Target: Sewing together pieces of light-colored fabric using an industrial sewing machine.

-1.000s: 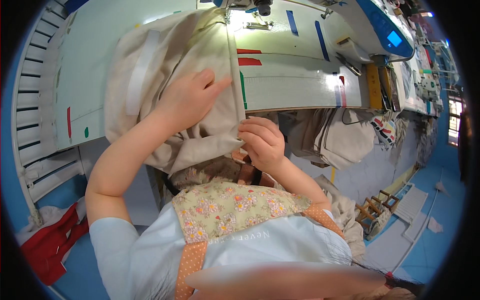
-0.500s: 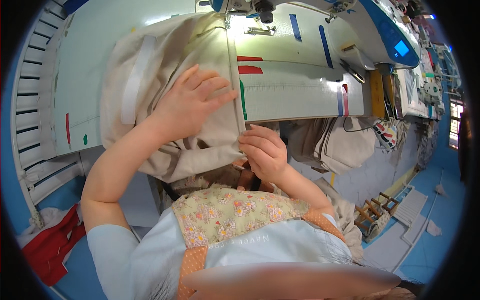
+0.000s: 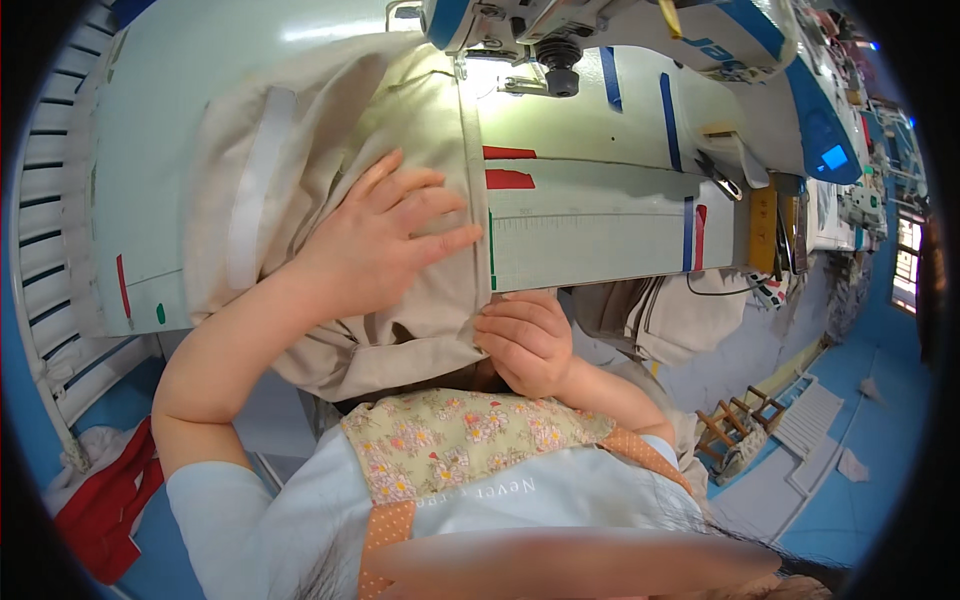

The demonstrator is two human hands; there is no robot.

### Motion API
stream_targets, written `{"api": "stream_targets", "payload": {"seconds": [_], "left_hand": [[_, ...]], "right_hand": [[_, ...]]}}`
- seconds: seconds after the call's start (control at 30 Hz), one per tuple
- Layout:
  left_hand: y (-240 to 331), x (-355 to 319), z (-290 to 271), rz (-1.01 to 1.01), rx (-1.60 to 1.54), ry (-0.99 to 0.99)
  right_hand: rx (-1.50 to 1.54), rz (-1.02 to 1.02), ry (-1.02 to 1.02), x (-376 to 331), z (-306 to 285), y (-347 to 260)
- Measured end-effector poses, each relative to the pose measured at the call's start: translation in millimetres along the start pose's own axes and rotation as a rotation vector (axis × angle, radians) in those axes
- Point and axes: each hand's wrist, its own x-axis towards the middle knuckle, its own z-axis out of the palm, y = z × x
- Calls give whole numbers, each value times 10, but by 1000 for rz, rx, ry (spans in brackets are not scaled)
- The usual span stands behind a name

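Observation:
Beige fabric (image 3: 430, 130) lies bunched on the sewing table, its long folded edge running up under the needle area of a sewing machine (image 3: 490, 25). A white strip (image 3: 262, 190) shows along the fabric's left part. My left hand (image 3: 385, 235) rests flat on the cloth with fingers spread, the fingertips close to the folded edge. Just beyond the table's near edge, my right hand (image 3: 528, 342) is closed, pinching the lower end of that folded edge; its thumb is mostly hidden.
Red tape (image 3: 510, 179) and blue tape (image 3: 670, 120) mark the pale table (image 3: 590, 240). Snips (image 3: 718, 178) lie at its right end beside a yellow box (image 3: 763, 232). More beige cloth (image 3: 690, 315) hangs below on the right. A white slatted rail (image 3: 50, 260) borders the left.
The view has shifted, so the machine and table sit lower in the picture. Both hands keep nearly the same hold on the fabric.

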Motion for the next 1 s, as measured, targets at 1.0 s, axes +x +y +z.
{"api": "stream_targets", "payload": {"seconds": [1.0], "left_hand": [[-1027, 401, -460, -242, -388, -22]], "right_hand": [[-31, 134, -182, 1050, -91, 510]]}}
